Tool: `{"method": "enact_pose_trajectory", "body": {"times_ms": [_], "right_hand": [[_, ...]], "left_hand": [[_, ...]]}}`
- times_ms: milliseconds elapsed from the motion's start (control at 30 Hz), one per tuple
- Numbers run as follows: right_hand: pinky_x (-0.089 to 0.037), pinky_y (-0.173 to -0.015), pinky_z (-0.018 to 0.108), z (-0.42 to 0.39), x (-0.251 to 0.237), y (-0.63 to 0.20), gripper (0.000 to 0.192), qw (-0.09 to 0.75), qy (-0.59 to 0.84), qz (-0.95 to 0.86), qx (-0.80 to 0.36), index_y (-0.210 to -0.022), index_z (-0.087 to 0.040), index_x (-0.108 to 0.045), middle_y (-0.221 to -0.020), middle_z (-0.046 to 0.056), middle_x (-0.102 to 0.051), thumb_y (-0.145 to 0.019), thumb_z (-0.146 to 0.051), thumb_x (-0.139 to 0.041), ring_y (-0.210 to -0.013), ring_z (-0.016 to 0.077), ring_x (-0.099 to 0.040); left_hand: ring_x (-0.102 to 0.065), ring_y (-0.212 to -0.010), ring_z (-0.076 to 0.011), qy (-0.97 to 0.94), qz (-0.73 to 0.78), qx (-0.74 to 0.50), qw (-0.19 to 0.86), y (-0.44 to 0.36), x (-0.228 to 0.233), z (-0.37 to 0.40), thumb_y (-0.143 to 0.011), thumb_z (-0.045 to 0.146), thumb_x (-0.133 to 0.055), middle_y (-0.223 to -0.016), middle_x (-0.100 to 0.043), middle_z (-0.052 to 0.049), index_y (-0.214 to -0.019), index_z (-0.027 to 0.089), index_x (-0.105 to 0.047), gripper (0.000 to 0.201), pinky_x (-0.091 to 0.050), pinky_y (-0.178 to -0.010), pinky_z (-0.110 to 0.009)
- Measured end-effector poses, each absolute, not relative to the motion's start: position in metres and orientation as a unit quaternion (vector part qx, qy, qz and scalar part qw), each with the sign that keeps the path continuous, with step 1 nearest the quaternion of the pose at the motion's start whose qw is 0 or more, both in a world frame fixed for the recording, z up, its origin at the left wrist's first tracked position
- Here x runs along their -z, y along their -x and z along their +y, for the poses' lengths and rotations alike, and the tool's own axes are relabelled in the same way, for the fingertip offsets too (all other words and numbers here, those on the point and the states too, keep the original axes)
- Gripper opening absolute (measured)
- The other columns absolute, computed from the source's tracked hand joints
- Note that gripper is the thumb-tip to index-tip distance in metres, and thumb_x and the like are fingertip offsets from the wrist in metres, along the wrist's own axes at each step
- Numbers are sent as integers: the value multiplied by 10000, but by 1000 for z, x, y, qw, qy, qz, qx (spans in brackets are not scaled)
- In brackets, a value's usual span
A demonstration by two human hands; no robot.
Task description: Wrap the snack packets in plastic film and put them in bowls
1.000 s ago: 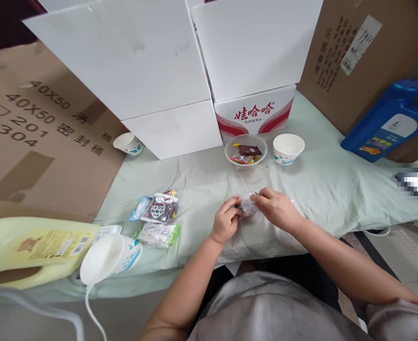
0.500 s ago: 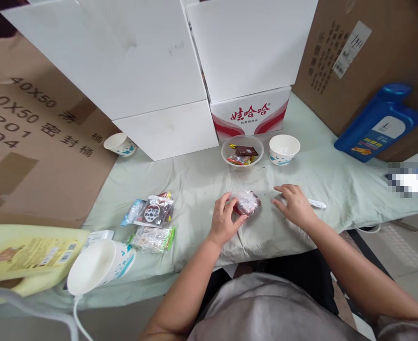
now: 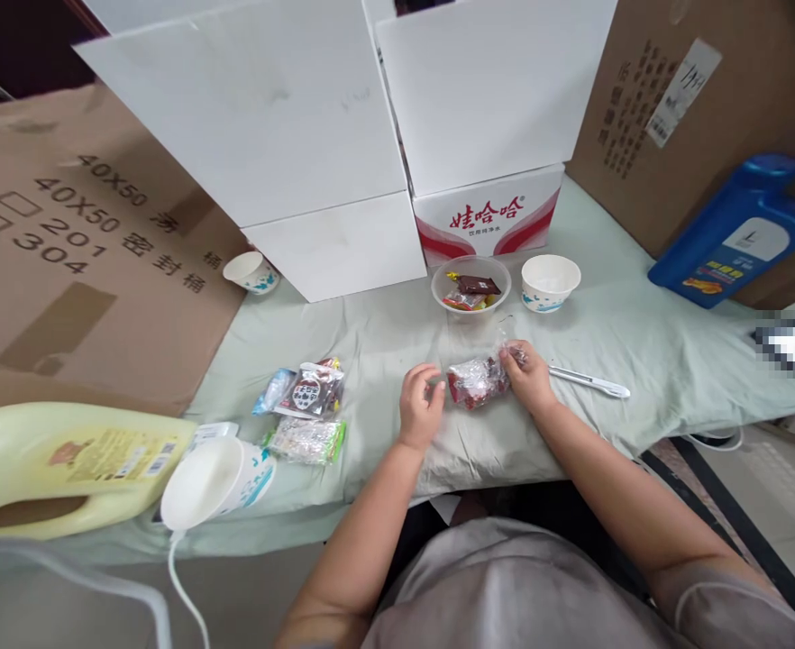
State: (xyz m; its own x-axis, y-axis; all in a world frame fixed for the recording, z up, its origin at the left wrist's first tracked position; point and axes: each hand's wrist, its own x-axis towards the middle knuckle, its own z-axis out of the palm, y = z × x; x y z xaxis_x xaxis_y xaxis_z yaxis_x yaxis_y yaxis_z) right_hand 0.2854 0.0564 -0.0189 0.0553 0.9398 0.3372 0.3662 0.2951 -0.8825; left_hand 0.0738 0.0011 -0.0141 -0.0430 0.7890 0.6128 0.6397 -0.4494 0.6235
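A dark red item in crinkled clear plastic wrap (image 3: 473, 382) lies on the cloth before me; its kind I cannot make out. My right hand (image 3: 528, 374) pinches the plastic at its right end, where the film sticks up between thumb and fingers. Just left of the item, my left hand (image 3: 423, 406) has its fingers curved and thumb apart, with nothing in it. Behind them, a clear plastic bowl (image 3: 440, 297) holds several wrapped snacks. A slim white pen-like tool (image 3: 593, 383) lies right of my right hand.
Several snack packets (image 3: 308, 397) lie at left. Paper cups stand at back right (image 3: 550, 293), and others lean at back left (image 3: 252, 273) and front left (image 3: 228, 487). White boxes (image 3: 343, 248), cardboard cartons (image 3: 66, 315), a blue bottle (image 3: 728, 243) and a yellow jug (image 3: 86, 460) surround the cloth.
My right hand has moved left and taken hold of the plastic wrap. My left hand has let go of the wrapped item and drawn slightly away. The view has shifted a little.
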Motion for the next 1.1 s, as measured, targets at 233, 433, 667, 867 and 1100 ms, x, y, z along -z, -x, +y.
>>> {"method": "enact_pose_trajectory", "body": {"times_ms": [233, 433, 667, 867, 1100], "right_hand": [[-484, -649, 300, 54, 14, -281, 405, 524, 482, -624, -321, -783, -207, -596, -706, 24, -643, -852, -593, -498, -666, 173, -599], [-459, -572, 269, 63, 20, -288, 434, 600, 525, -526, -296, -832, -217, -504, -680, 3, -607, -900, -627, -380, -574, 139, -569], [-489, -663, 317, 68, 19, -294, 407, 640, 550, -484, -231, -876, -218, -490, -782, 33, -569, -875, -615, -402, -679, 162, -563], [-457, -854, 451, 54, 15, -291, 343, 612, 529, -584, -68, -1096, -174, -512, -1041, 149, -554, -905, -441, -415, -987, 269, -534], [-357, -1052, 520, 52, 13, -277, 601, 501, 496, -709, 1, -1370, -143, -391, -1332, 206, -474, -864, -426, -548, -1269, 318, -417]], "left_hand": [[-600, -1001, -215, -704, 494, -480, 169, -83, 8, -1, -814, 414, -680, -1059, -676, -67, -906, 233, -695, 204, -485, -932, -396], [-617, -657, -131, -474, 579, -629, 210, -63, 27, 15, -926, 497, -460, -757, -614, -10, -908, 194, -543, 314, -524, -671, -281], [-534, -504, -87, -395, 576, -675, 238, -56, 36, 25, -870, 580, -505, -673, -562, 31, -862, 202, -455, 381, -459, -534, -220], [-564, -641, -94, -375, 581, -690, 215, -56, 36, 28, -853, 622, -490, -847, -554, -10, -956, 215, -441, 422, -482, -608, -223], [-581, -1122, -198, -414, 587, -665, 204, -56, 30, 28, -773, 544, -660, -1208, -560, -117, -1263, 208, -458, 628, -468, -930, -287]]}}
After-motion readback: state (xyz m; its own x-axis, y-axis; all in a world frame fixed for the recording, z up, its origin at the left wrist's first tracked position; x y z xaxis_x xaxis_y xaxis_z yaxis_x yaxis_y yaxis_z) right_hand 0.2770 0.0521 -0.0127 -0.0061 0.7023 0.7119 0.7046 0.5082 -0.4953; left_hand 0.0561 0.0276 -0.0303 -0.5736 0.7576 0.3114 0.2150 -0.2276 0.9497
